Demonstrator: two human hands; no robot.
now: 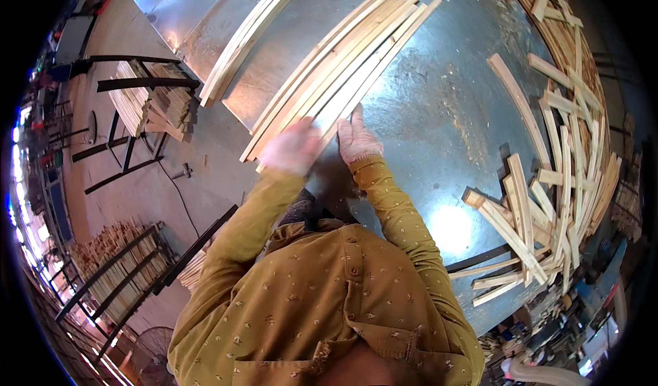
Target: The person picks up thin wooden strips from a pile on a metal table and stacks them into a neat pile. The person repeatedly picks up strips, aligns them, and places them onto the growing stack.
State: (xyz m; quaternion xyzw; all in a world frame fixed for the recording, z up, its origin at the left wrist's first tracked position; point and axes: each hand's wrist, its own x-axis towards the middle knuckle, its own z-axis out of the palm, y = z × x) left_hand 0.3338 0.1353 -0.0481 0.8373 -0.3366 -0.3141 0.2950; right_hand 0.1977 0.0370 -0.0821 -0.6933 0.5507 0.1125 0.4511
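A row of long pale wooden strips (336, 60) lies slantwise on the shiny metal table (425, 105), with narrow gaps between some of them. My left hand (295, 146) is over the near ends of these strips, smeared by motion, so its fingers cannot be made out. My right hand (358, 139) is beside the rightmost strip (373, 74), its fingers stretched out along that strip's edge. Whether the palm touches the table is not visible.
Another bundle of strips (250, 36) lies at the far left of the table. Loose wood pieces (565, 173) are heaped along the right edge. Black metal racks (147, 83) with stacked wood stand on the floor at left. Sawdust (473, 126) speckles the tabletop.
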